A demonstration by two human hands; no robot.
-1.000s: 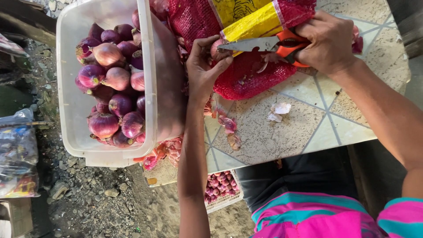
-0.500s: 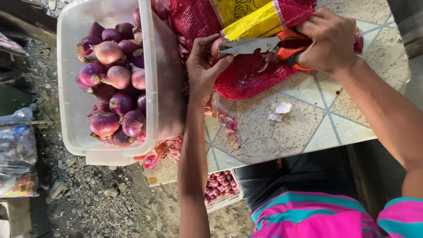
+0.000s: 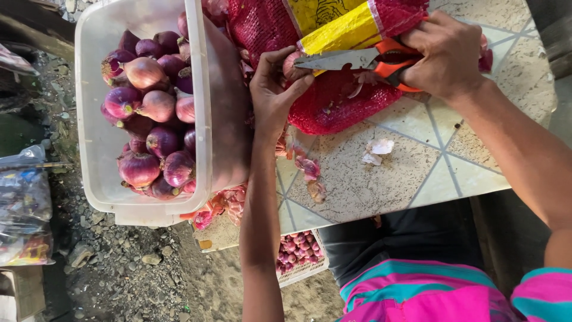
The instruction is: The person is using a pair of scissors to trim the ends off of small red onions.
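Head view: looking straight down at a person trimming red onions at a tiled table, with bare ground at the left and bottom of the frame.
Table (image 3: 381,185): pale stone tiles in the right-centre of the frame; it carries the sack and the scraps, and the tub's right edge overhangs it.
Tub (image 3: 95,149): clear plastic, upper left; roughly two-thirds of its floor is covered by trimmed red onions (image 3: 149,107), heaped toward its right wall, with room left at its left side.
Mesh sack (image 3: 333,65): red netting with a yellow label band, top centre; it bulges, so plenty of onions seem left inside.
Right hand (image 3: 447,56): upper right, fingers closed through the orange handles of the scissors (image 3: 357,59).
Left hand (image 3: 274,89): centre top, fingers curled round a single onion (image 3: 293,64), pinching it against the sack.
Scissors: blades point left, nearly shut, tips right at the held onion's end; the cut itself looks unfinished.
Small crate (image 3: 298,250): below the table's edge, bottom centre, part filled with small reddish bulbs.
Peelings (image 3: 307,170): pink skins scattered on the table beneath the left wrist, more heaped at the table's lower-left corner.
Progress: a fair batch done, judging by tub and scraps; the sack's bulk is outstanding.
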